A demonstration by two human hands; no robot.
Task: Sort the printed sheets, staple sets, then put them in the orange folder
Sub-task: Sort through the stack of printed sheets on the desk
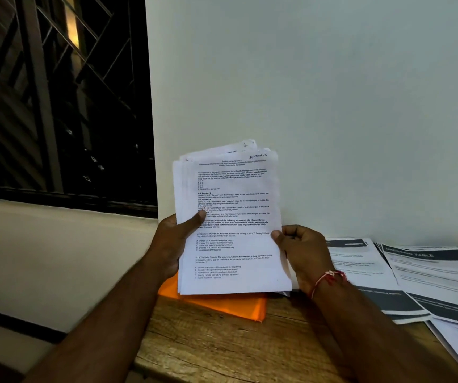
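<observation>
Both hands hold a stack of sheets (230, 219) upright above the table (222, 352). The left hand (176, 241) grips the stack's left edge, thumb pressed across the front page; the right hand (303, 251) pinches the right edge between thumb and curled fingers. The orange folder (222, 304) lies flat near the table's back-left corner, partly hidden by the stack. More sheets (426, 280) lie spread along the table's right edge.
</observation>
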